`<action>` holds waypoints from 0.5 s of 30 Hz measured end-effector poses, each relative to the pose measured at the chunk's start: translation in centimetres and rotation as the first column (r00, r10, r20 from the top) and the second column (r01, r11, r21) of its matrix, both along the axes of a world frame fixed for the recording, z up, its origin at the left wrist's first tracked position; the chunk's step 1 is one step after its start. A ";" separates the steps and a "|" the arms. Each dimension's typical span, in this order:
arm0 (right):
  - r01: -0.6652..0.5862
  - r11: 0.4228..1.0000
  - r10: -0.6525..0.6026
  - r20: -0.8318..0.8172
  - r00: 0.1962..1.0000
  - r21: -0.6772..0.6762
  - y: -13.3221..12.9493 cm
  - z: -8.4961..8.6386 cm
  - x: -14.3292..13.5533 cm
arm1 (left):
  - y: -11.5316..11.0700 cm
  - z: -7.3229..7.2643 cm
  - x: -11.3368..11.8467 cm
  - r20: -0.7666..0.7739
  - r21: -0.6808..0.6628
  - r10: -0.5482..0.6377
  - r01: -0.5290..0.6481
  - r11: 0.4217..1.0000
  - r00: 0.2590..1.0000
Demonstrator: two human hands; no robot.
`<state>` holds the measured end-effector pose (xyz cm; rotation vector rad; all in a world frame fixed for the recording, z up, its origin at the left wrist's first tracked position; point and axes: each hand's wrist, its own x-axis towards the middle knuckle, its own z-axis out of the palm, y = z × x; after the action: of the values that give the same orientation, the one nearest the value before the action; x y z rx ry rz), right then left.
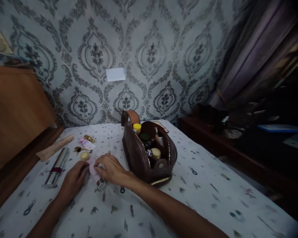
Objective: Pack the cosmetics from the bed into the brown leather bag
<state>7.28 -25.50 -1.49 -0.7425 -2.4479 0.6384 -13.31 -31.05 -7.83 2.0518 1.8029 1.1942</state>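
Observation:
A pale pink tube with a silver cap (97,176) lies on the patterned sheet between my hands. My right hand (112,169) has its thumb and fingers closed on the tube's right side. On the other side, my left hand (74,177) is loosely bent, fingertips at the tube's left edge and thumb apart from the fingers. A round cream-coloured container (84,156) sits just beyond my left fingertips. Right of my hands stands an unzipped brown leather toiletry bag (136,162), holding several items, including a yellow-capped container (137,128).
To the left lie a silver cylinder with a dark red band (56,168), a long beige tube (55,148), a small pink-and-white packet (87,143) and a gold tube (89,138). A wooden cabinet (17,112) borders the bed. Behind is a patterned wall; a curtain (255,53) hangs right.

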 end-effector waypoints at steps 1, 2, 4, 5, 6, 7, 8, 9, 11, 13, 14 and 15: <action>0.033 0.999 -0.034 -0.019 0.999 -0.033 0.4 -0.9 -0.6 | 0.1 0.0 0.1 0.008 0.001 -0.006 0.006 1.000 1.000; 0.066 0.995 -0.069 -0.044 0.997 -0.069 0.8 -1.8 -1.2 | 0.1 0.0 0.2 0.011 0.005 -0.010 0.010 1.000 1.000; 0.105 0.985 -0.120 -0.101 0.988 -0.139 1.4 -3.5 -2.5 | 0.2 0.2 0.4 -0.006 0.006 -0.004 0.004 1.000 1.000; 0.116 0.979 -0.140 -0.136 0.981 -0.170 1.7 -4.3 -3.1 | 0.2 0.3 0.4 -0.016 0.005 0.001 -0.001 1.000 1.000; 0.120 0.974 -0.154 -0.176 0.972 -0.193 1.9 -5.0 -3.6 | 0.2 0.3 0.4 -0.025 0.003 0.007 -0.006 1.000 1.000; 0.113 0.970 -0.160 -0.215 0.963 -0.214 2.2 -5.7 -4.1 | 0.2 0.4 0.4 -0.031 0.003 0.010 -0.010 1.000 0.999; 0.096 0.967 -0.157 -0.256 0.954 -0.235 2.4 -6.3 -4.4 | 0.2 0.5 0.4 -0.036 0.003 0.012 -0.012 1.000 0.999; 0.089 0.963 -0.164 -0.293 0.942 -0.255 2.6 -6.8 -4.6 | 0.2 0.5 0.3 -0.039 0.003 0.013 -0.013 1.000 0.999; 0.065 0.954 -0.171 -0.357 0.918 -0.291 2.8 -7.5 -4.7 | 0.0 0.7 0.3 -0.042 0.001 0.011 -0.011 1.000 0.999; 0.037 0.951 -0.160 -0.385 0.909 -0.308 2.9 -7.6 -4.4 | -0.1 0.8 0.3 -0.041 -0.003 0.010 -0.010 1.000 0.999; 0.024 0.950 -0.149 -0.387 0.910 -0.310 2.9 -7.5 -4.3 | -0.2 0.9 0.3 -0.038 -0.005 0.011 -0.011 1.000 0.999; 0.018 0.951 -0.142 -0.384 0.912 -0.309 2.9 -7.4 -4.2 | -0.2 0.9 0.3 -0.035 -0.007 0.014 -0.015 1.000 0.999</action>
<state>3.11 -22.61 -8.90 -0.7368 -1.9545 1.0350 -12.96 -31.26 -6.90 2.0717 1.8378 1.1614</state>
